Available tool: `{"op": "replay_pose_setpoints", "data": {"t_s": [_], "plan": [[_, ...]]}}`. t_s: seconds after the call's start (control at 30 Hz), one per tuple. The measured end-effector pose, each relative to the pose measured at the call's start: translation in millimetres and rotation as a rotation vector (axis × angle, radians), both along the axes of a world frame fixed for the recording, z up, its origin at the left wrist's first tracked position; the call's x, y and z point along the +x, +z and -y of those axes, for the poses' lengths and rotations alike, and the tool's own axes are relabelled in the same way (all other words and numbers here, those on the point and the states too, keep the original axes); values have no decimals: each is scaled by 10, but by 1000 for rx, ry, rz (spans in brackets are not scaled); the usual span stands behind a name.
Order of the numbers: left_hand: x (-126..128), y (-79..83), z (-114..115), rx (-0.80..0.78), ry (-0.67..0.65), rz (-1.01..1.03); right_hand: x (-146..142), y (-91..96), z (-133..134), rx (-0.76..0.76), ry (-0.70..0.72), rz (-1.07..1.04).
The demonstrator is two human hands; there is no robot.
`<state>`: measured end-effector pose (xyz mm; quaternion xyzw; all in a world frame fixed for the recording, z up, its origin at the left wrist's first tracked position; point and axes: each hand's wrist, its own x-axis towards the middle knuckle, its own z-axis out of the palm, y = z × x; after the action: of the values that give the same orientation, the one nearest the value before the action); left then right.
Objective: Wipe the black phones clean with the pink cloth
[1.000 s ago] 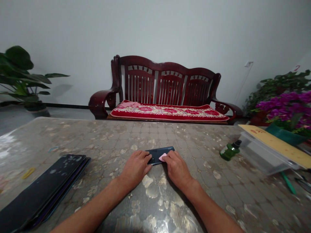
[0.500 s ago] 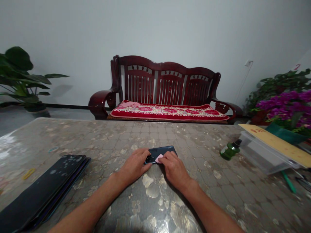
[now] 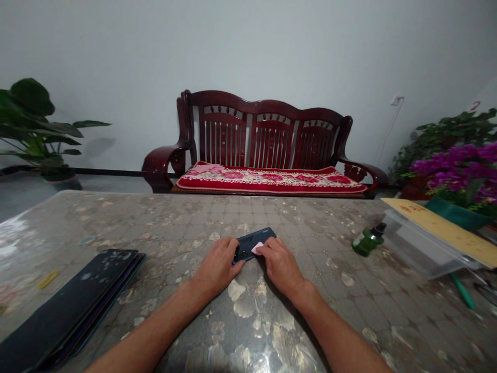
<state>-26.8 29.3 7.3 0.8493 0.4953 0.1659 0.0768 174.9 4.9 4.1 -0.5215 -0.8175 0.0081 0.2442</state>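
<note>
A dark smartphone (image 3: pixel 250 240) lies back up on the patterned tablecloth (image 3: pixel 240 331), tilted with its far end to the right. At its left end, the camera end, my left hand (image 3: pixel 218 263) grips it between thumb and fingers. My right hand (image 3: pixel 280 263) pinches a small pale pink piece (image 3: pixel 257 248), cloth or sponge, against the phone's back near its lower edge. The right fingertips are curled and partly hidden.
On the left lies a stack of dark flat folders (image 3: pixel 73 305), with a yellow band (image 3: pixel 47 280) beside it. To the right stand a green bottle (image 3: pixel 367 242) and a clear plastic box (image 3: pixel 415 248) under a yellow board (image 3: pixel 438 228). Beyond the table is a wooden bench (image 3: pixel 272 134).
The phone has turned a little, its right end swinging away from me. My right hand and the pink piece have shifted slightly across its back; my left hand keeps its grip.
</note>
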Motion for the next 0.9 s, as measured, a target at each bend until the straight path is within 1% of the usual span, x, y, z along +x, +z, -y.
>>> {"op": "replay_pose_setpoints", "data": {"t_s": [0.1, 0.17, 0.23, 0.33, 0.4, 0.47, 0.57, 0.63, 0.7, 0.77, 0.83, 0.9], "plan": [[55, 44, 47, 42, 112, -108, 74, -6, -50, 35, -85, -34], [99, 81, 90, 56, 154, -179, 94, -12, -70, 60, -81, -60], [144, 115, 152, 42, 159, -221, 101, -26, -87, 75, -60, -100], [200, 147, 264, -55, 108, -178, 135, -66, -124, 102, -56, -172], [216, 158, 315, -156, 40, -111, 191, -104, -162, 122, -75, -226], [204, 168, 313, -244, -58, -41, 266, -143, -204, 146, -104, -282], [146, 204, 178, -283, -229, 33, 368, -190, -255, 190, -152, -372], [108, 250, 17, -222, -292, 21, 407, -208, -274, 210, -174, -429], [101, 308, -176, -175, -379, -53, 419, -219, -281, 216, -184, -480], [147, 363, -375, -149, -459, -150, 416, -230, -279, 211, -188, -526], [249, 406, -561, -121, -529, -233, 411, -246, -274, 205, -189, -569], [384, 433, -722, -130, -576, -307, 412, -267, -271, 207, -187, -602]]}}
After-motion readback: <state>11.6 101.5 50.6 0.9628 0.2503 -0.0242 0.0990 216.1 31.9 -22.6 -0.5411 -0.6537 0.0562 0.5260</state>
